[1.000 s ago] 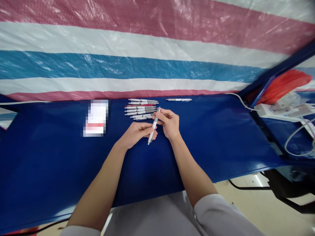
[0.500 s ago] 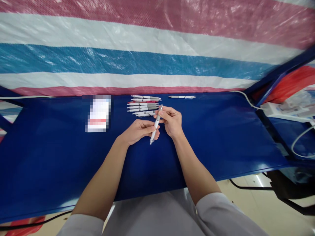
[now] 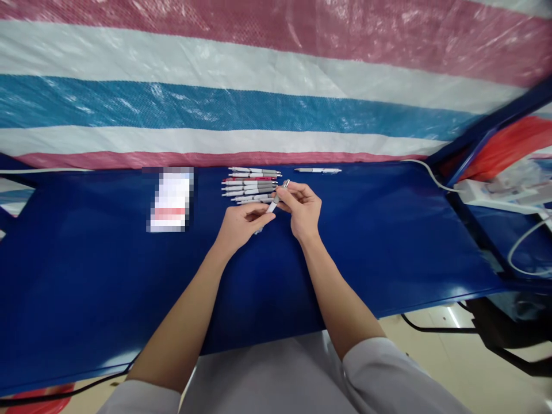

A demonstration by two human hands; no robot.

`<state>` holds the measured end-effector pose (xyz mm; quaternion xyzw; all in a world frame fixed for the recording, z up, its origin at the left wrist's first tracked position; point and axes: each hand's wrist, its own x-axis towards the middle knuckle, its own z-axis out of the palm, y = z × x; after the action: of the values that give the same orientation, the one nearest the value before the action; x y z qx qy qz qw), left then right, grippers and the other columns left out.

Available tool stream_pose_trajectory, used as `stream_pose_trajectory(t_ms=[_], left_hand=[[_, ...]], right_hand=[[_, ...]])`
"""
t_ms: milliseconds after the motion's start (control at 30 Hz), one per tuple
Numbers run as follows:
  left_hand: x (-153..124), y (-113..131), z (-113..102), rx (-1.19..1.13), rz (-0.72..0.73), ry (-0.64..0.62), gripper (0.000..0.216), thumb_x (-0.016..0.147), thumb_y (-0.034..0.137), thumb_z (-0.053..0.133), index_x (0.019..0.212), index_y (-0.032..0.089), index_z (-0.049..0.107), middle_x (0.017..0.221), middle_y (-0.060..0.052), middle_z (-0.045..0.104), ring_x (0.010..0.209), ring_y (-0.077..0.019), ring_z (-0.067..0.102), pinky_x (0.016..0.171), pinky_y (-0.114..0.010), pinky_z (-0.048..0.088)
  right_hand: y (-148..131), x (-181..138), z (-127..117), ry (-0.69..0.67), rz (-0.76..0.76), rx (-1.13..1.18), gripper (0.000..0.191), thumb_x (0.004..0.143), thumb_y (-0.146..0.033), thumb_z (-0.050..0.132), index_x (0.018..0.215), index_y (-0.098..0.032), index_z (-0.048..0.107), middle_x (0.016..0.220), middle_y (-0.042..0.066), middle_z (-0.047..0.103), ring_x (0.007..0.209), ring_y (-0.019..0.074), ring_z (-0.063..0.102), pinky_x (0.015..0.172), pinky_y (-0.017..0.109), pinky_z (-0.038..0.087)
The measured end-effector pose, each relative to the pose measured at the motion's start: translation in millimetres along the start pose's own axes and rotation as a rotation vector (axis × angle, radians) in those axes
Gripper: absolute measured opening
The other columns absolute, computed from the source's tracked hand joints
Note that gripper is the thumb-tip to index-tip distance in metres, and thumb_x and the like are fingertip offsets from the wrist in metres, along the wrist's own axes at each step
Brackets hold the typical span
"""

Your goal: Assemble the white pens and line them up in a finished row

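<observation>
Both hands hold one white and grey pen (image 3: 274, 204) over the blue table (image 3: 388, 230). My left hand (image 3: 240, 224) pinches its lower end with closed fingers. My right hand (image 3: 302, 210) grips its upper end, fingers curled round it. The pen slants up to the right, close to a row of several similar pens (image 3: 250, 185) lying side by side just beyond the hands. One of those pens is red. A single white pen (image 3: 318, 170) lies apart near the table's far edge.
A blurred white and red card (image 3: 170, 201) lies left of the pens. A striped red, white and blue tarp (image 3: 259, 86) hangs behind the table. At right stand a blue frame, a red bag (image 3: 509, 146), a white power strip (image 3: 495, 192) and cables.
Both hands have moved the pen away from me, towards the row of pens, and it has tilted flatter. The view has shifted slightly.
</observation>
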<state>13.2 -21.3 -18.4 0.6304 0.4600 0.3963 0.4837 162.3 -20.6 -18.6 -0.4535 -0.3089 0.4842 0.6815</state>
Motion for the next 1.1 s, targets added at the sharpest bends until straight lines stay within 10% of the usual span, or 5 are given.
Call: stream_pose_trajectory(t_ms=[333, 1100], left_hand=[[-4.1, -0.9, 0.7, 0.292, 0.127, 0.022, 0.022, 0.084, 0.035, 0.068, 0.096, 0.021, 0.079, 0.078, -0.001, 0.077, 0.066, -0.0162, 0.069, 0.066, -0.024, 0.052], [-5.2, 0.5, -5.3, -0.504, -0.344, -0.406, 0.031, 0.075, 0.04, 0.081, 0.09, 0.014, 0.076, 0.073, -0.008, 0.075, 0.06, -0.0183, 0.07, 0.055, -0.027, 0.057]], right_hand=[[-1.0, 0.4, 0.4, 0.025, -0.003, 0.002, 0.028, 0.063, -0.037, 0.084, 0.082, -0.022, 0.069, 0.075, -0.002, 0.076, 0.072, 0.0163, 0.075, 0.064, 0.028, 0.064], [-5.1, -2.0, -1.9, -0.105, 0.143, 0.166, 0.029, 0.056, -0.036, 0.087, 0.073, -0.023, 0.068, 0.067, -0.003, 0.075, 0.06, 0.0166, 0.073, 0.051, 0.025, 0.06]])
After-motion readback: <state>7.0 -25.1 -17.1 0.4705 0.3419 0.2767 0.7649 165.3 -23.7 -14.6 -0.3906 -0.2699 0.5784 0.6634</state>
